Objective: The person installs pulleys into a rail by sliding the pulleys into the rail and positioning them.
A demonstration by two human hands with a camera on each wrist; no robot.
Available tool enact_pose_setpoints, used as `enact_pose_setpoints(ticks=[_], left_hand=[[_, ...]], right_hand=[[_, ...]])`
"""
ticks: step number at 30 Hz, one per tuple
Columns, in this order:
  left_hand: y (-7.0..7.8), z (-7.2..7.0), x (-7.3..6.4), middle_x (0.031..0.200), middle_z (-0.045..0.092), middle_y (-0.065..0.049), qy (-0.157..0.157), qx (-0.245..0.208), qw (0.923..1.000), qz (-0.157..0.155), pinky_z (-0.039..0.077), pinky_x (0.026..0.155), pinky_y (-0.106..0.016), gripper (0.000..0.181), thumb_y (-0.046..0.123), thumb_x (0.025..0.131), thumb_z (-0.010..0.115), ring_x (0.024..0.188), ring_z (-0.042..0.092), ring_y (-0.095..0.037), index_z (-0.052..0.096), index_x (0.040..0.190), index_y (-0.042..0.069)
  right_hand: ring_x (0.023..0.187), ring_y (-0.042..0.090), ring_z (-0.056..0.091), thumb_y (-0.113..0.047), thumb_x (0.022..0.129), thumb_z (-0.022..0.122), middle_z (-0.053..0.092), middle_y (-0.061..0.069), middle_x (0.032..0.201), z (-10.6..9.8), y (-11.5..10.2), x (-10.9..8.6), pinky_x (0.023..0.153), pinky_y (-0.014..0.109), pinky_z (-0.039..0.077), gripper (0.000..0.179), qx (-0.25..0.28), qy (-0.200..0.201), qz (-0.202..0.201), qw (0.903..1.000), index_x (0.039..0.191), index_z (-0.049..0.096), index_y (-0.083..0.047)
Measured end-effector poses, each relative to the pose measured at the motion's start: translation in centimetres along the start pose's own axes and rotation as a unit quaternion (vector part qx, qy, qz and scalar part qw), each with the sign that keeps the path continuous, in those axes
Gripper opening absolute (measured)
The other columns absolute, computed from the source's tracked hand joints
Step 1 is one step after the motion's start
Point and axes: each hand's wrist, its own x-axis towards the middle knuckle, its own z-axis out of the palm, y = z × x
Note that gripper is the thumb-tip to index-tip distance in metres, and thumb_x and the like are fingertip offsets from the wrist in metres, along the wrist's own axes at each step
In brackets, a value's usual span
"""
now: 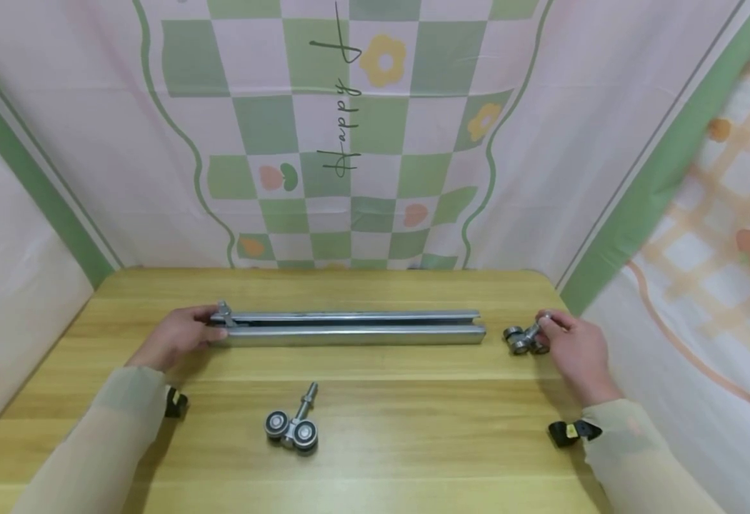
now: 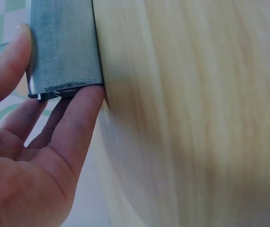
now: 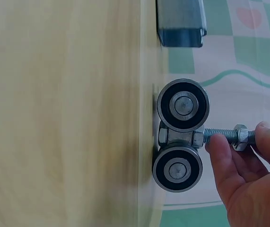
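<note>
A galvanized metal track (image 1: 356,335) with a slot along its top lies on the table. My left hand (image 1: 185,332) grips its left end; in the left wrist view the thumb lies on the track's upper edge and fingertips touch its end. A threaded bolt with a nut (image 1: 224,311) stands up from the slot beside this hand; what is below it is hidden. Just off the track's right end, my right hand (image 1: 577,353) pinches the threaded stem of a roller trolley (image 3: 179,137). The trolley's wheels are down and its stem points up.
Another roller trolley (image 1: 293,428) lies tilted on the wooden table (image 1: 413,428), nearer than the track, its bolt pointing away. Patterned cloth (image 1: 375,143) hangs behind the table and along both sides.
</note>
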Motion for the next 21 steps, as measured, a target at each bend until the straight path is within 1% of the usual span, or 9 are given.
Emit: enact_pose_setpoints(ticks=[3, 6, 13, 17, 21], left_hand=[[0.0, 0.0, 0.0, 0.154, 0.029, -0.031, -0.001, -0.002, 1.0, 0.001, 0.046, 0.098, -0.048, 0.081, 0.02, 0.091, 0.075, 0.125, 0.046, -0.039, 0.028, 0.154, -0.003], [0.0, 0.1, 0.0, 0.154, 0.028, -0.031, 0.0, 0.005, 1.0, 0.005, 0.045, 0.1, -0.05, 0.081, 0.021, 0.092, 0.074, 0.127, 0.044, -0.04, 0.028, 0.154, -0.003], [0.2, 0.1, 0.0, 0.154, 0.027, -0.031, 0.005, 0.025, 0.9996, 0.015, 0.036, 0.106, -0.056, 0.08, 0.023, 0.092, 0.072, 0.133, 0.036, -0.045, 0.028, 0.154, -0.003], [0.1, 0.1, 0.1, 0.154, 0.027, -0.032, 0.008, 0.029, 0.9993, 0.02, 0.035, 0.106, -0.056, 0.08, 0.023, 0.092, 0.072, 0.135, 0.033, -0.047, 0.028, 0.153, -0.004], [0.1, 0.2, 0.1, 0.154, 0.027, -0.032, 0.008, 0.027, 0.9995, 0.016, 0.036, 0.106, -0.056, 0.079, 0.023, 0.093, 0.072, 0.135, 0.033, -0.047, 0.028, 0.153, -0.004]], right_hand=[[0.083, 0.008, 0.068, -0.029, 0.106, 0.05, 0.064, 0.021, 0.125, -0.1, 0.2, 0.5, 0.065, 0.017, 0.052, 0.041, -0.009, 0.005, 0.001, 0.9999, 0.133, 0.062, -0.001], [0.083, 0.007, 0.068, -0.031, 0.106, 0.05, 0.064, 0.021, 0.126, -0.2, 0.3, 0.9, 0.064, 0.017, 0.052, 0.042, -0.017, 0.009, 0.003, 0.9998, 0.134, 0.062, -0.002], [0.082, 0.004, 0.067, -0.032, 0.105, 0.05, 0.064, 0.022, 0.126, -0.2, 0.2, 1.3, 0.063, 0.016, 0.051, 0.043, -0.019, 0.011, -0.004, 0.9997, 0.134, 0.062, -0.002], [0.087, 0.012, 0.069, -0.032, 0.105, 0.05, 0.064, 0.023, 0.126, -0.1, 0.1, 1.4, 0.064, 0.016, 0.051, 0.044, -0.019, 0.011, -0.009, 0.9997, 0.133, 0.062, -0.001], [0.091, 0.018, 0.069, -0.031, 0.106, 0.049, 0.063, 0.023, 0.126, 0.0, 0.0, 1.3, 0.064, 0.015, 0.051, 0.043, -0.024, 0.01, -0.012, 0.9996, 0.133, 0.062, 0.0]])
